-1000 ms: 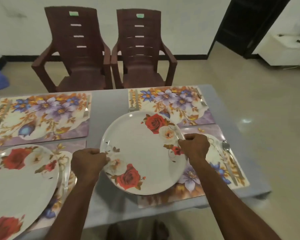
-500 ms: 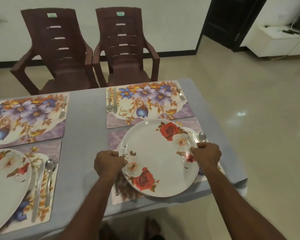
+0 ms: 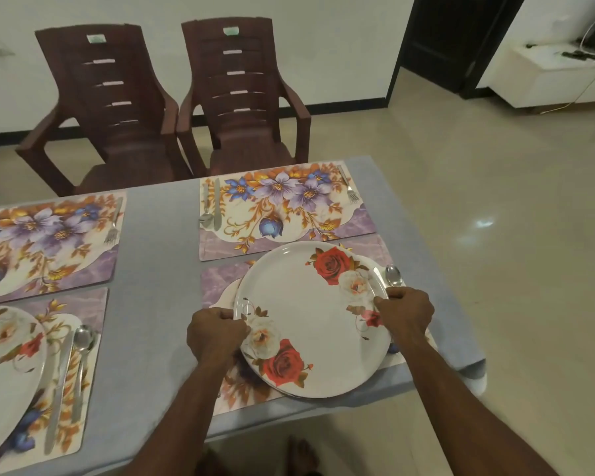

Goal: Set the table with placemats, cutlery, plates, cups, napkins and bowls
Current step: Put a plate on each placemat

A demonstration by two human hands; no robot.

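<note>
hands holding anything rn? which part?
Yes. Both hold the rose-patterned plate by its rim: left hand on the near-left edge, right hand on the right edge, over the near-right placemat.

glossy white plate (image 3: 315, 314), shiny metal spoon (image 3: 392, 275), matt grey tablecloth (image 3: 158, 269), dark plastic chairs (image 3: 241, 97).

Across from me stood two brown plastic chairs (image 3: 172, 108) against a white wall (image 3: 340, 46); the beige floor (image 3: 478, 201) gleamed.
</note>
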